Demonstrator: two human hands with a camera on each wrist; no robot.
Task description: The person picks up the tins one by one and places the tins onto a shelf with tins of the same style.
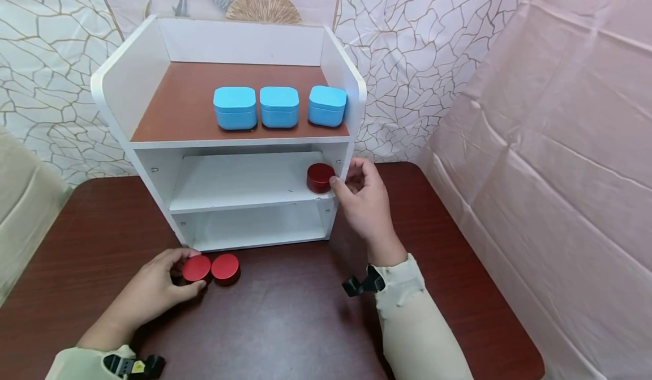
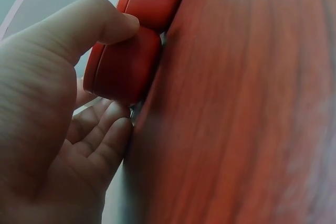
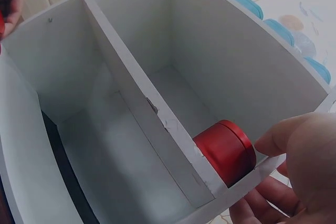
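Observation:
On the table, my left hand (image 1: 158,281) holds a round red tin (image 1: 196,268) between thumb and fingers. A second red tin (image 1: 226,269) stands beside it, in front of the white shelf unit (image 1: 254,247). My right hand (image 1: 368,204) is at the unit's right side panel, thumb at the inner side and curled fingers outside. On the middle shelf, a third red tin (image 3: 226,150) sits against that panel. The right thumb tip is right by its lid; whether it touches is unclear. In the left wrist view, the left thumb lies over the held tin (image 2: 126,66).
Three light blue lidded boxes, left (image 1: 235,108), middle (image 1: 279,107) and right (image 1: 327,106), stand on the unit's brown top shelf (image 1: 178,102). The dark red-brown table (image 1: 285,323) lies in front, with a pink cloth (image 1: 560,170) hanging to the right.

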